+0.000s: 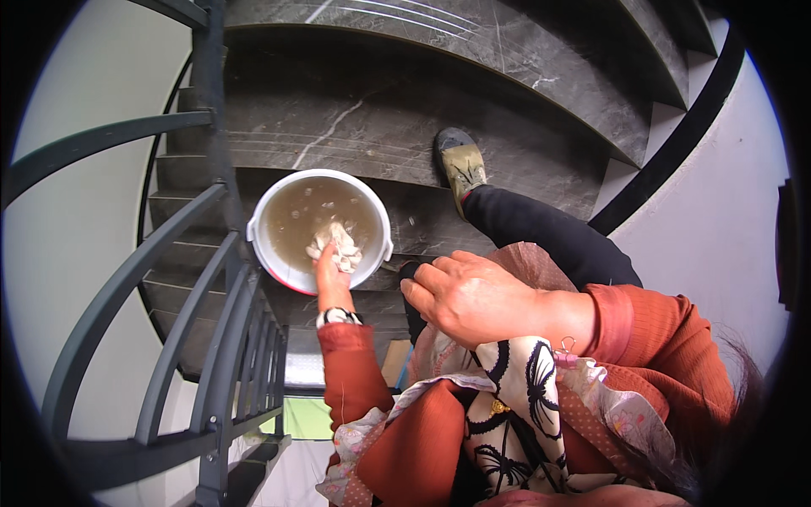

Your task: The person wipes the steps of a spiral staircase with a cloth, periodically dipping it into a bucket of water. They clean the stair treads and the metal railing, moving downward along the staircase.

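Observation:
My left hand (329,269) reaches into a white plastic bucket (372,271) and grips a wet, crumpled pale cloth (344,246). The cloth is partly in the murky brown water (294,212), where some bubbles float. A watch (339,316) is on my left wrist. The bucket stands on the dark stone stairs beside the railing, a red patch showing on its near side. To the right of the bucket, my right hand (466,295) hangs in front of my body, back upwards and fingers curled. Its palm is hidden, so I cannot see whether anything is in it.
A grey metal railing (215,158) runs along the left. Dark marbled stair treads (355,136) curve upward ahead, and lower steps (190,253) show beyond the railing. My shoe (464,166) rests on a tread to the right. A pale wall (703,209) borders the stairs.

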The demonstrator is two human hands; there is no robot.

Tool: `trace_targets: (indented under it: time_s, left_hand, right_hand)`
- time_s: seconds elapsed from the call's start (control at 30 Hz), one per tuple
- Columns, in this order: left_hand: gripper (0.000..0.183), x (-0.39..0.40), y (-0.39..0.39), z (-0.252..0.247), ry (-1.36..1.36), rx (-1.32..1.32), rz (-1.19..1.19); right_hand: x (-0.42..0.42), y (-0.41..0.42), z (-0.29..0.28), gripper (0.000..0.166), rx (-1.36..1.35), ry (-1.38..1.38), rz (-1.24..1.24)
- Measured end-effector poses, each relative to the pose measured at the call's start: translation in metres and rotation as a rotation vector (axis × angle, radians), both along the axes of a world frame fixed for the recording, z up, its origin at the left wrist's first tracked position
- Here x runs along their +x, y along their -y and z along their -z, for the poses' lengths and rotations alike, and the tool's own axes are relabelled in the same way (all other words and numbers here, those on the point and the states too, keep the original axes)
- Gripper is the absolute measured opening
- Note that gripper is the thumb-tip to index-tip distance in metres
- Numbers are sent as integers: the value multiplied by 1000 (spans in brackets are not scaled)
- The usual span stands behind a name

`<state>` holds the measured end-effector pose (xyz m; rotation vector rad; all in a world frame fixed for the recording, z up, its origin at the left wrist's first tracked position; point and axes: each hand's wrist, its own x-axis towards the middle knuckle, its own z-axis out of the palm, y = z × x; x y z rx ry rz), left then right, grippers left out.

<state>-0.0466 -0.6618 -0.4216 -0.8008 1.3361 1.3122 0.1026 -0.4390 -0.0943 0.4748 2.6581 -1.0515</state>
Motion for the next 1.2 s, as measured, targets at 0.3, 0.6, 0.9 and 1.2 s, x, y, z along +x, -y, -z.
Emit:
trace_targets:
  time_s: [0.3,0.6,0.9,1.2]
  left_hand:
    - [50,-19,1,-201,24,116,-19]
    - [59,-9,13,-229,-287,65,2]
    - [63,-7,9,-45,-64,-19,55]
    - [51,10,-16,39,-178,-249,147]
  right_hand:
    - [-26,18,-8,20,127,3,-125]
    - [-30,18,-8,21,141,72,-196]
    - [-12,7,-5,20,104,121,-198]
    - [9,14,7,20,124,165,-132]
